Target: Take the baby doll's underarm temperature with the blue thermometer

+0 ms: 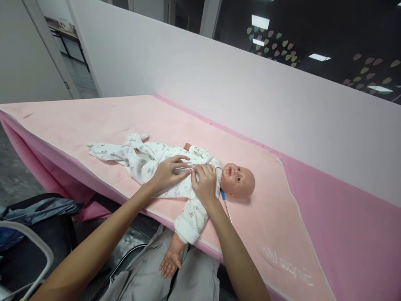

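Note:
A baby doll (pixel 239 180) lies on its back, its head to the right. It wears a white patterned sleepsuit (pixel 175 190), and the empty-looking legs of the suit stretch off to the left. Over the chest, my left hand (pixel 169 172) and my right hand (pixel 205 182) almost meet. Both sets of fingers are closed on the suit's front, with a thin white edge of cloth showing between them; the fastening itself is too small to make out. One doll arm with a rolled cuff hangs past the near table edge.
A pale pink mat (pixel 282 234) covers the table over a darker pink cloth (pixel 351 221). Beside the doll's neck lies a thin cord with a blue end (pixel 222 195). A white wall (pixel 188 71) rises behind; a black chair (pixel 40 246) stands at the lower left.

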The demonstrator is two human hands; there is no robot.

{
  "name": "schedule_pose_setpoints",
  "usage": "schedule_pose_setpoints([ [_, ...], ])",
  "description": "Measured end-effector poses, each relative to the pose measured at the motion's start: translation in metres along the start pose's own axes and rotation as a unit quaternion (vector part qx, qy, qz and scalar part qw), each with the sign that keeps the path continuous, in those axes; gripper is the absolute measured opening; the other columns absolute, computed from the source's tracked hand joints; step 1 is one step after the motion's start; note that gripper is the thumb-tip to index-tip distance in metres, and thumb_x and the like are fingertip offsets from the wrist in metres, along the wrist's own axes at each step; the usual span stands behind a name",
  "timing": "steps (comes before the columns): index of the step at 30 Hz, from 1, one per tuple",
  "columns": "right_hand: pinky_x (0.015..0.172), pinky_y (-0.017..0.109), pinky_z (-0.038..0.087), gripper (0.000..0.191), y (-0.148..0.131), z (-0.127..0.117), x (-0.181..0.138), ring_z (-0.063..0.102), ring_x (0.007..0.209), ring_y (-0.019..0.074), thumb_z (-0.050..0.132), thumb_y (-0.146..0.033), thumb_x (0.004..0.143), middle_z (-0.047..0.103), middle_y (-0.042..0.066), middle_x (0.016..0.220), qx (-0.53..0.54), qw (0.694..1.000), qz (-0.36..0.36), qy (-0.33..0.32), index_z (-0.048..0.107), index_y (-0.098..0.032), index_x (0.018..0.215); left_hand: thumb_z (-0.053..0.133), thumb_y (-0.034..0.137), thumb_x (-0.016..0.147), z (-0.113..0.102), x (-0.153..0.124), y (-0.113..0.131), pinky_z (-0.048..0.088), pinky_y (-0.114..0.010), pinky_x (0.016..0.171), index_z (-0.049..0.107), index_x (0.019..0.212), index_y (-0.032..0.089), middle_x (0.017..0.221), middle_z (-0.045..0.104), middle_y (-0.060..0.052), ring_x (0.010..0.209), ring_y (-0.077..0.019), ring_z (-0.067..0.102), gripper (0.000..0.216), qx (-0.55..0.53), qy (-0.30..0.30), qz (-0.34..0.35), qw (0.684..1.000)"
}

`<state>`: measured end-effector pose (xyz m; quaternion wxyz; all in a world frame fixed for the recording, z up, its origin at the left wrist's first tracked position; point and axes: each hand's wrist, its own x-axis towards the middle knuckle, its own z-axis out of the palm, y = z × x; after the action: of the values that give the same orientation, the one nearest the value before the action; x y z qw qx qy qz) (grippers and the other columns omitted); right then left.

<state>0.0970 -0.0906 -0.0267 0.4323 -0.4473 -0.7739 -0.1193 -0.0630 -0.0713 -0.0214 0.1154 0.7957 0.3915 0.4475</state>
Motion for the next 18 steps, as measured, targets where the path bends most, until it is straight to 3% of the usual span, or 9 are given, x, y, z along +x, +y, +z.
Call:
schedule_pose_setpoints([
  [8, 0.096, 0.037, 0.032, 0.012, 0.0004, 0.0013, -0.0012, 0.057, 0.086, 0.0146, 0.046, -0.018, 0.085, 0.065, 0.003, 0.082, 0.0, 1.0, 0.005, 0.004, 0.057, -0.02, 0.081, 0.056, 0.035, 0.079, 0.0046, -0.0035, -0.0051, 0.047, -0.031, 0.082, 0.068, 0.085, 0.022, 0.094, 0.065, -0.005, 0.088, -0.0171, 0.06, 0.019, 0.015, 0.059, 0.025, 0.998],
  [18, 0.094, 0.036, 0.034, 0.012, 0.0005, 0.0023, -0.0014, 0.056, 0.085, 0.0151, 0.046, -0.015, 0.082, 0.064, 0.003, 0.081, 0.004, 1.0, 0.011, 0.005, 0.057, -0.019, 0.081, 0.051, 0.034, 0.082, 0.0021, -0.0028, 0.0017, 0.043, -0.033, 0.084, 0.067, 0.094, 0.022, 0.101, 0.063, -0.006, 0.093, -0.0191, 0.058, 0.024, 0.085, 0.008, 0.048, 0.995],
])
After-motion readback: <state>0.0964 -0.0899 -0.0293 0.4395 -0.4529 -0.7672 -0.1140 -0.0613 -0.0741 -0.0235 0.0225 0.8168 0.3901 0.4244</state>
